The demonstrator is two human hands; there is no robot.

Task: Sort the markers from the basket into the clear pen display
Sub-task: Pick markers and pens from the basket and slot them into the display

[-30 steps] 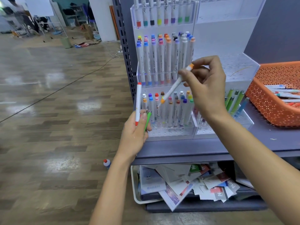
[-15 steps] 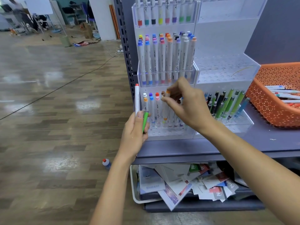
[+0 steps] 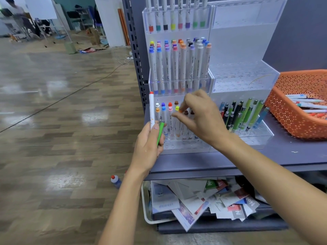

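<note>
While a small red-capped bottle (image 3: 115, 181) lies on the floor below the shelf edge, a person sorts markers at the clear pen display (image 3: 184, 146). The left hand (image 3: 147, 145) has its fingers curled round a red-capped marker (image 3: 151, 110) held upright and a green pen (image 3: 160, 133) tucked beside it. With two barrels in one grip, either could slip loose and roll off to join the bottle if the fingers relax.

In the display's lower left tier, the right hand (image 3: 203, 117) pinches the cap of an orange-capped marker (image 3: 180, 111) between thumb and fingertips (image 3: 175, 114). The marker stands among its neighbours, apparently in or nearly in its hole, though the hand hides the base. A crooked push could miss the hole, jam the tip, or knock the close-packed yellow-capped marker (image 3: 177, 108) and the brown caps just beside it out of line. Lifting away while pinching could also pull the cap off.

Further right, green and black pens (image 3: 242, 114) lean in the next compartment, just beside the right wrist, and a careless withdrawal might tip them. At the far right, the orange basket (image 3: 290, 121) holds more markers (image 3: 307, 105), so most of the right-hand tiers remain to be filled, and mixing pen types there is a likely error.
</note>
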